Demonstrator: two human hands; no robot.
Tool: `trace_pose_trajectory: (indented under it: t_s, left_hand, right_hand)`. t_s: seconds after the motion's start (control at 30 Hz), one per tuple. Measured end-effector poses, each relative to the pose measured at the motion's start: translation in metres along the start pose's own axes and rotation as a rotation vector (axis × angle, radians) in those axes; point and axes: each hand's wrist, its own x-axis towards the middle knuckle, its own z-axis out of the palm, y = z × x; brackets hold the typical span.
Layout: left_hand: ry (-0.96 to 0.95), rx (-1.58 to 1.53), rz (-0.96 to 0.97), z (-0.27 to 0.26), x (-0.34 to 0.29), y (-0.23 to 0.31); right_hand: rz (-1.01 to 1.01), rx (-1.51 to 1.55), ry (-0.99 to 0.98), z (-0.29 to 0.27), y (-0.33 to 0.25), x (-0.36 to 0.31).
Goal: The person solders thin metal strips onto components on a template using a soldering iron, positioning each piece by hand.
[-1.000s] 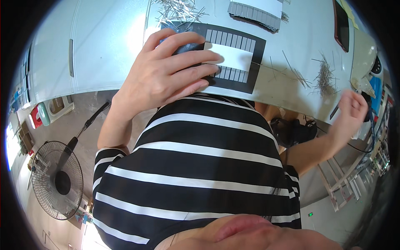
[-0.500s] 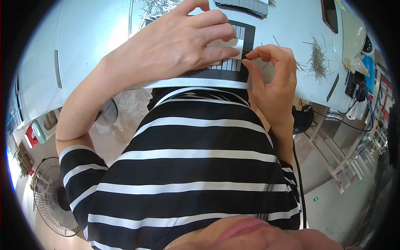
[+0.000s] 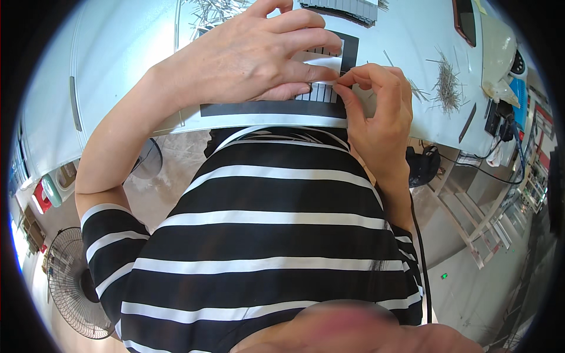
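Observation:
A black-bordered board [image 3: 235, 110] lies at the table's near edge, with a block of pale strips divided by dark lines [image 3: 321, 92] inside its border. Over it stretches my left hand [image 3: 276, 56], fingers spread and the fingertips resting around a plain white strip [image 3: 323, 60] that crosses the block. My right hand [image 3: 376, 97] pinches thumb and forefinger together at the right end of that strip, close to the black border. Whatever is between those fingertips is too small to make out. The left hand covers much of the board.
Loose piles of thin wire-like pieces lie at the back left [image 3: 215, 15] and to the right [image 3: 448, 85]. A stack of grey-and-black cards [image 3: 347, 10] sits at the back. Farther right are a phone [image 3: 464, 22], a dark flat strip [image 3: 468, 122] and a pale machine [image 3: 500, 47].
My right hand has moved slightly left and its thumb and forefinger have come together at the strip's end. The left hand stays over the board, nearly still.

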Motion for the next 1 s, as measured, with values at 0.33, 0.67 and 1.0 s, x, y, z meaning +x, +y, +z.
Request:
trace_pose_trajectory:
  t_s: [0.33, 0.67, 1.0]
  left_hand:
    - [0.062, -0.098, 0.016, 0.004, -0.001, -0.005]
    - [0.409, -0.06, 0.249, 0.032, -0.004, -0.021]
    - [-0.133, -0.258, -0.112, -0.011, 0.005, 0.0]
  right_hand:
    - [-0.054, -0.083, 0.022, -0.001, -0.008, 0.003]
    - [0.008, -0.071, -0.042, -0.002, -0.016, 0.004]
    - [-0.076, -0.125, 0.023, -0.002, -0.012, 0.003]
